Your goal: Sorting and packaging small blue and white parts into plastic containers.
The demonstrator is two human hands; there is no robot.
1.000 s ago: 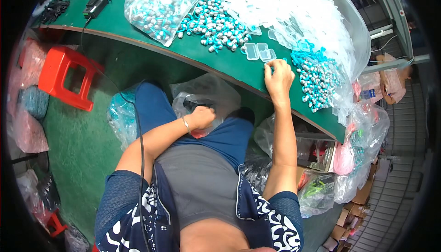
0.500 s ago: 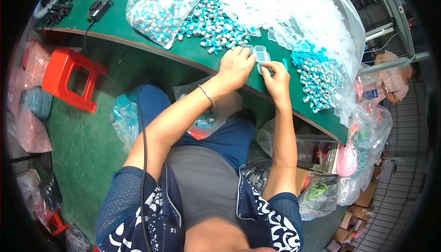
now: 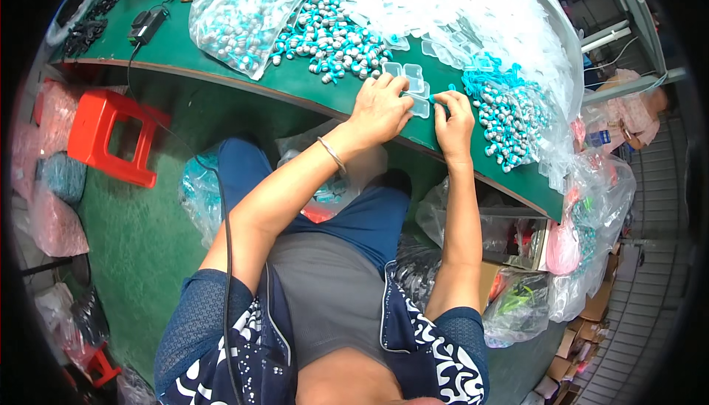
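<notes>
My left hand (image 3: pixel 380 111) is at the table's near edge, its curled fingers on a small clear plastic case (image 3: pixel 419 107) with its lid open. Right of that case, my right hand (image 3: pixel 454 124) pinches a small teal piece (image 3: pixel 434 98) between thumb and fingertips; most of the piece is hidden. Behind my left hand spreads a pile of grey-and-teal bead-like pieces with teal cords (image 3: pixel 336 44). A second, similar pile (image 3: pixel 509 120) lies to the right of my right hand. Beyond both hands rises a large heap of clear plastic cases (image 3: pixel 450 6).
A clear bag of the same pieces (image 3: pixel 240 32) rests on the green table (image 3: pixel 185 43). Farther left is a black adapter (image 3: pixel 148 24) with a cable. A red stool (image 3: pixel 111 135) stands on the floor. Bags (image 3: pixel 517 309) lie at right, and another person (image 3: pixel 628 113) is beyond the table.
My right hand has drawn back from the case toward the right, and a teal piece now shows at its fingertips. My left hand has shifted slightly nearer over the case. The view has tilted slightly.
</notes>
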